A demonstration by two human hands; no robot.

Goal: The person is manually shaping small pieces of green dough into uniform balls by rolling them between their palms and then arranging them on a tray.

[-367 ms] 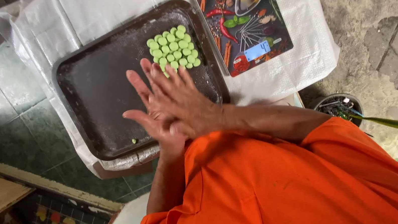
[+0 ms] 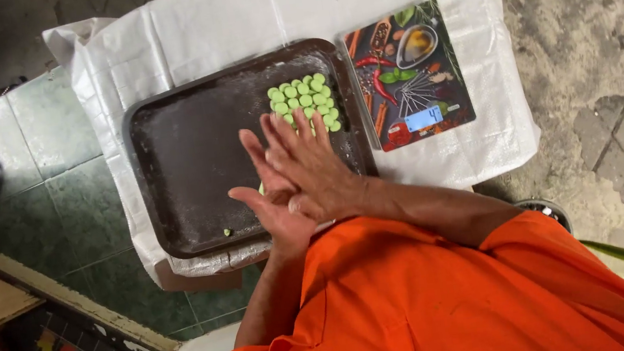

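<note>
Both hands are pressed together palm to palm, right hand stacked on top of the left hand, fingers stretched flat and fanned out toward about 11 to 12 o'clock. The left thumb sticks out to 9 o'clock. Can't tell if anything sits between the palms. The right forearm comes in from 4 o'clock, the left from 6 o'clock, both bare below orange short sleeves, elbows bent and tucked close.

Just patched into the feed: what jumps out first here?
The right hand pressed flat over the left hand, palms together above the dark baking tray. At the tray's far right corner sits a tight cluster of small green dough rounds. Right of the tray lies a picture-printed kitchen scale.
</note>
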